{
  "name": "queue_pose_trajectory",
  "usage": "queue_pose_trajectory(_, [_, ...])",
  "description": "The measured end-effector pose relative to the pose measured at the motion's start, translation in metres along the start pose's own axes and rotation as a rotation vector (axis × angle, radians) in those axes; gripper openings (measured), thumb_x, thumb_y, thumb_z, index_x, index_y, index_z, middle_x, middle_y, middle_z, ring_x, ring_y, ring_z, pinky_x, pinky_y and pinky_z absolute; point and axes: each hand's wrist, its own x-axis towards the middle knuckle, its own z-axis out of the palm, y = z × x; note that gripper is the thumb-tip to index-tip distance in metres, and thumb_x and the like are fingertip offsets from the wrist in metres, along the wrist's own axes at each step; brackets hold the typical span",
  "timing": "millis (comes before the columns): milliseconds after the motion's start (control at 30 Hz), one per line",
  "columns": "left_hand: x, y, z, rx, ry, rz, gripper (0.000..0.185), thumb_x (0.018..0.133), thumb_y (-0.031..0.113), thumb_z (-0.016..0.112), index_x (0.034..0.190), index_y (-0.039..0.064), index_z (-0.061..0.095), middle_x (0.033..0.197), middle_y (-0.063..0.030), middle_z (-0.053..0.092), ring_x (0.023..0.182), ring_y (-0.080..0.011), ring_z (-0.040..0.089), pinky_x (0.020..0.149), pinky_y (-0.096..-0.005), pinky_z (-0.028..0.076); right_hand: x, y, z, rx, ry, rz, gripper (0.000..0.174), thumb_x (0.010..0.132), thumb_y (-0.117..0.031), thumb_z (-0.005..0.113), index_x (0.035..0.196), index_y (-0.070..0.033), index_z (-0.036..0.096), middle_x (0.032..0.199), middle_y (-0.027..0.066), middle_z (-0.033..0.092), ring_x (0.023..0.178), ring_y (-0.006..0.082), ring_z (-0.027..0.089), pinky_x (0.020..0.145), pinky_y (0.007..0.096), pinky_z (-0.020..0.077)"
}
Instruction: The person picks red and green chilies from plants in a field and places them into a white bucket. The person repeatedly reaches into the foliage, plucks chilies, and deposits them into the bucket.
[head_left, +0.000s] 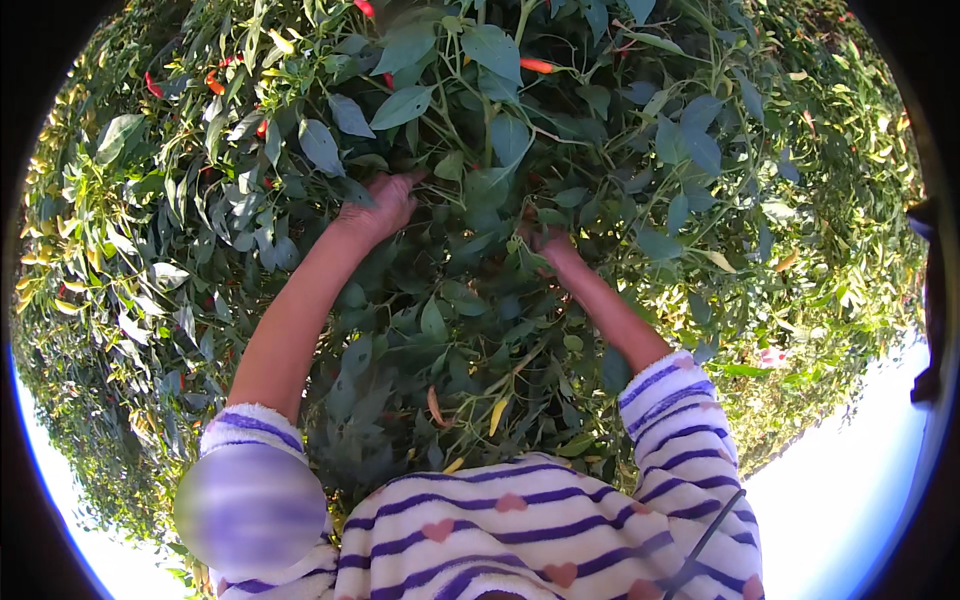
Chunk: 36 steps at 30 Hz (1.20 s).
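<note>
Both my arms reach into dense chili pepper plants. My left hand (384, 204) is among the leaves at upper centre-left, its fingertips pointing right towards thin green stems; what it touches is hidden. My right hand (545, 238) lies in shadow to the right, partly behind leaves, with its fingers hard to make out. Above the hands, an orange-red chili pepper (536, 66) hangs beside broad leaves. Another red chili pepper (262, 128) shows to the left of my left hand. Below the hands, a yellow chili pepper (497, 416) hangs near my striped sweater.
Foliage surrounds both forearms. Several red and orange peppers (214, 82) show at upper left, and many pale yellow ones (67, 307) at the far left. A branching green stem (487, 124) rises between the hands. A pinkish thing (772, 358) lies among the plants at right.
</note>
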Motion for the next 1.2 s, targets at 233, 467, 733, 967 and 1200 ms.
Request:
queue_pose_trajectory(233, [-0.010,-0.001,-0.008,0.024,-0.128,-0.036,0.047,0.083,0.016,0.056,0.130,0.019,0.052,0.096,-0.0175,0.065,0.089,-0.0343,0.063,0.084,-0.0429,0.049,-0.012,0.008,0.014,0.023,-0.082,-0.136,0.027,0.086,-0.030,0.062,0.104,-0.009,0.065,0.092,0.0071,0.066,0.081,0.0224,0.062,0.073,0.0345,0.0509])
queue_pose_trajectory(467, [-0.003,-0.018,0.013,0.019,0.067,0.111,0.052,0.080,0.010,0.054,0.131,0.021,0.052,0.087,-0.0195,0.065,0.080,-0.0377,0.062,0.077,-0.0446,0.051,-0.082,-0.026,-0.002,-1.076,0.053,-0.576,0.027,0.082,-0.032,0.060,0.099,-0.012,0.068,0.104,0.0075,0.067,0.089,0.0281,0.064,0.082,0.0330,0.0505])
queue_pose_trajectory(733, [0.000,-0.012,0.003,-0.010,-0.073,-0.013,0.048,0.080,0.013,0.055,0.128,0.019,0.055,0.095,-0.0207,0.065,0.088,-0.0372,0.062,0.082,-0.0441,0.050,-0.107,-0.055,0.019,-0.340,-0.654,-0.456,0.026,0.084,-0.034,0.060,0.088,-0.008,0.062,0.076,0.0025,0.057,0.069,0.0147,0.053,0.061,0.0269,0.0423])
queue_pose_trajectory(967, [0.014,-0.021,0.002,0.067,-0.106,-0.049,0.048,0.081,0.017,0.055,0.129,0.019,0.053,0.111,-0.0177,0.062,0.103,-0.0358,0.059,0.092,-0.0439,0.047,-0.016,0.009,0.036,0.644,-0.096,0.142,0.035,0.091,-0.036,0.058,0.109,-0.006,0.057,0.090,0.0024,0.062,0.070,0.0139,0.057,0.056,0.0271,0.0464])
queue_pose_trajectory(1200, [0.026,-0.032,0.011,0.027,-0.154,-0.060,0.050,0.082,0.018,0.055,0.132,0.020,0.050,0.119,-0.0178,0.059,0.110,-0.0355,0.057,0.097,-0.0448,0.044,-0.010,0.069,0.057,0.789,-0.295,-0.283,0.025,0.092,-0.020,0.054,0.112,-0.005,0.054,0.097,0.0083,0.060,0.087,0.0223,0.059,0.076,0.0328,0.0474])
